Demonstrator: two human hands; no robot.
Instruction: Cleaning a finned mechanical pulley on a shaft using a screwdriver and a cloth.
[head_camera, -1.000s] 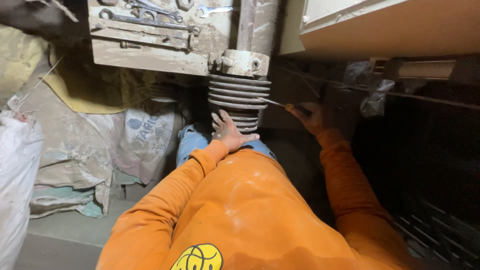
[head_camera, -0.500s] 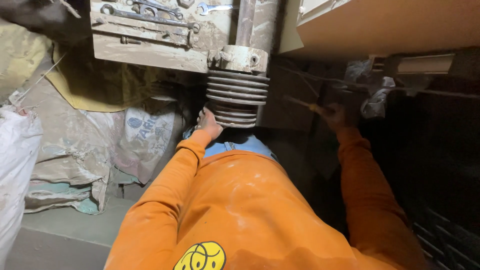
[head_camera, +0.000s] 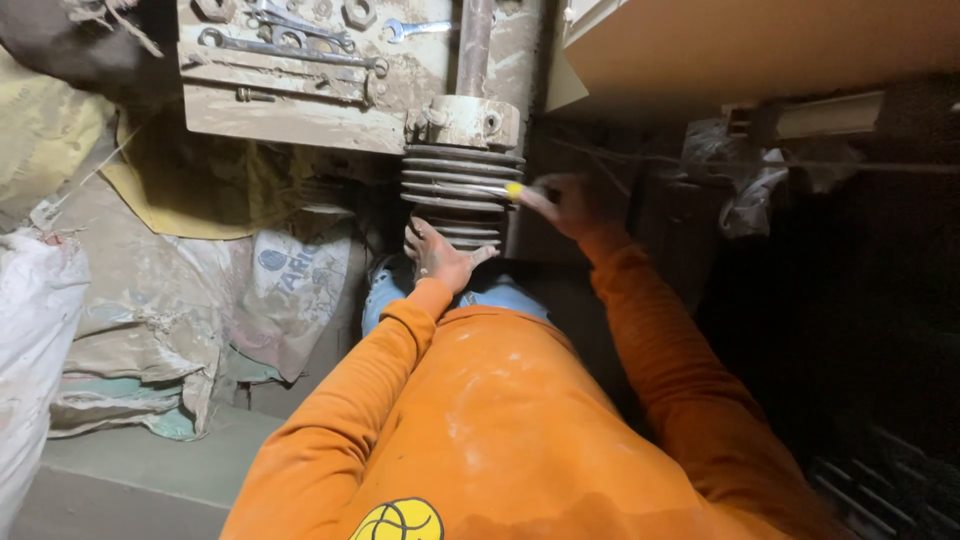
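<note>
A dusty ribbed metal cylinder (head_camera: 462, 180), stacked with fins, hangs below a grey flange and a vertical pipe (head_camera: 474, 45). My left hand (head_camera: 437, 255) presses against the lowest fins from underneath, fingers spread. My right hand (head_camera: 565, 203) grips a thin tool with a yellow handle (head_camera: 514, 190); its metal shaft lies across the fins, pointing left. Both sleeves are orange.
A dirty tray (head_camera: 300, 110) above holds spanners, nuts and a bolt. Filled sacks (head_camera: 290, 290) and a white bag (head_camera: 30, 340) stand on the left. A pale board (head_camera: 760, 50) overhangs top right, with a crumpled plastic bag (head_camera: 745, 190) and dark space beneath.
My right hand has moved left, bringing the tool onto the fins. My left hand stays at the bottom of the cylinder. The camera has shifted slightly.
</note>
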